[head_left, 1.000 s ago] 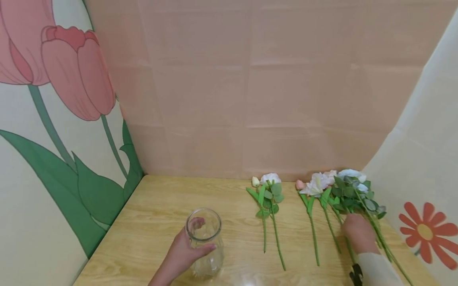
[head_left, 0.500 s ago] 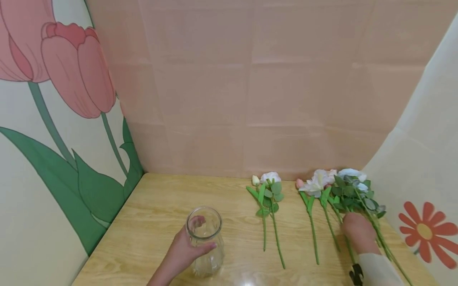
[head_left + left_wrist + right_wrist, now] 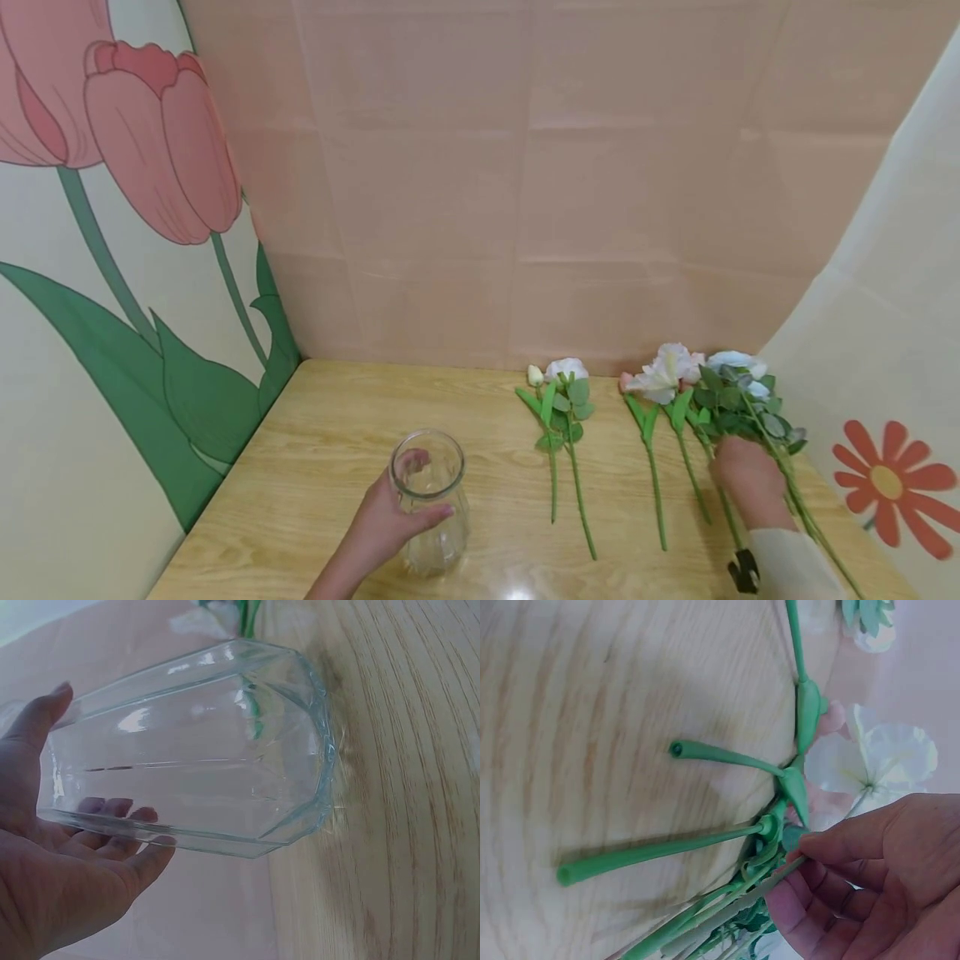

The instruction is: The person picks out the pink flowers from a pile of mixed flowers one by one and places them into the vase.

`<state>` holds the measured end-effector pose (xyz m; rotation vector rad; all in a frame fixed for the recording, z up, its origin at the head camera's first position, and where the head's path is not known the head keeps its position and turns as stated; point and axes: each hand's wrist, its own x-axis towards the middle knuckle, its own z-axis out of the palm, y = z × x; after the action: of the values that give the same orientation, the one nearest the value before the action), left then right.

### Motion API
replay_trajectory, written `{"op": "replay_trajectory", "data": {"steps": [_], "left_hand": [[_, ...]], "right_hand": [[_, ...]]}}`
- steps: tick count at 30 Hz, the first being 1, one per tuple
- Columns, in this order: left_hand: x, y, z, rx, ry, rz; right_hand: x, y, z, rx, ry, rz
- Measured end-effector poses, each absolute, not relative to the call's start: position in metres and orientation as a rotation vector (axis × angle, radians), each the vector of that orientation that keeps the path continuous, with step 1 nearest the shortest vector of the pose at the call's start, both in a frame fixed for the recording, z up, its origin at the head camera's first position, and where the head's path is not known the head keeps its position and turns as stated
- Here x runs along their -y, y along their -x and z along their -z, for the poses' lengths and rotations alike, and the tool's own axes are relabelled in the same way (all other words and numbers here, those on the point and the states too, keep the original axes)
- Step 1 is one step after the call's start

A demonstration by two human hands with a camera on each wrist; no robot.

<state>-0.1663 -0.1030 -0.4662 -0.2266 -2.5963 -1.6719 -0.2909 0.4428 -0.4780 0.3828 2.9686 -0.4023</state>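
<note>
My left hand (image 3: pixel 378 521) grips a clear glass vase (image 3: pixel 438 542) near its neck. In the left wrist view, the thumb lies on one side of the faceted vase (image 3: pixel 202 750) and the fingers curl round the other. It stands upright on the table. At the right, my right hand (image 3: pixel 750 482) pinches a thin stem (image 3: pixel 742 904) between thumb and fingertips. That stem leads to a pale pinkish-white flower (image 3: pixel 900 761), whose bloom (image 3: pixel 670 371) is slightly above the pile. Beside the hand lie tulip stems (image 3: pixel 652 853) and leafy blue-white flowers (image 3: pixel 738 362).
A cream tulip (image 3: pixel 535 376) and a white rose (image 3: pixel 567 369) lie mid-table, stems towards me. A pink tulip (image 3: pixel 626 383) lies left of the pile. The wooden table (image 3: pixel 322 433) meets a pink backdrop (image 3: pixel 420 208) behind and printed cloth (image 3: pixel 885 333) at the right.
My right hand has risen slightly away from me, and the pale pinkish-white bloom has lifted a little with it. The left hand and vase stay in place; the view tilts slightly.
</note>
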Motion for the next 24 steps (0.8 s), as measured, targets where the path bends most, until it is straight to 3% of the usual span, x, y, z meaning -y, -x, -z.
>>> {"op": "replay_trajectory", "data": {"steps": [24], "left_hand": [[0.097, 0.163, 0.463, 2.612, 0.250, 1.662]], "right_hand": [[-0.359, 0.284, 0.440, -3.059, -0.142, 0.492]]}}
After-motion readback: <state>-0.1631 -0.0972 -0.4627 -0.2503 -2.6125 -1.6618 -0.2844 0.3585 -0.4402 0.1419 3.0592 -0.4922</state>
